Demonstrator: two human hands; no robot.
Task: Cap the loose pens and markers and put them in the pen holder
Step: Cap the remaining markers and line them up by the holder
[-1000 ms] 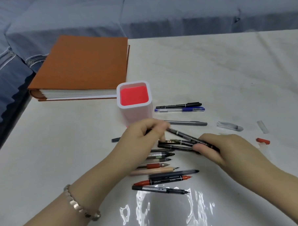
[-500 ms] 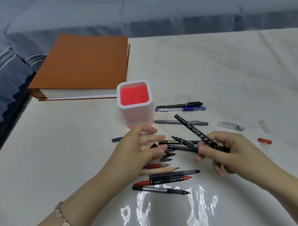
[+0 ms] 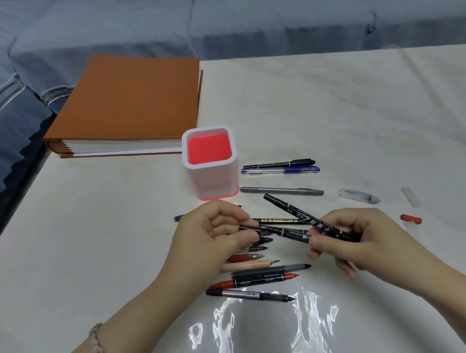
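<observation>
Black marker [image 3: 295,213] gripped in right hand [image 3: 363,240], left hand [image 3: 213,236] pinching a pen [image 3: 287,231]; white tabletop [image 3: 82,236] spreads leftward.

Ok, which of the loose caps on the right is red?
The small red cap right of the right hand; the clear caps lie farther back.

I can reach the pen holder [image 3: 212,177] from above, mouth unobstructed. Orange album [image 3: 132,100] blocks upper left; three pens [image 3: 279,170] lie just right. Loose pen pile [image 3: 260,275] clutters lower centre; free passage over table [image 3: 82,236] at left.
</observation>
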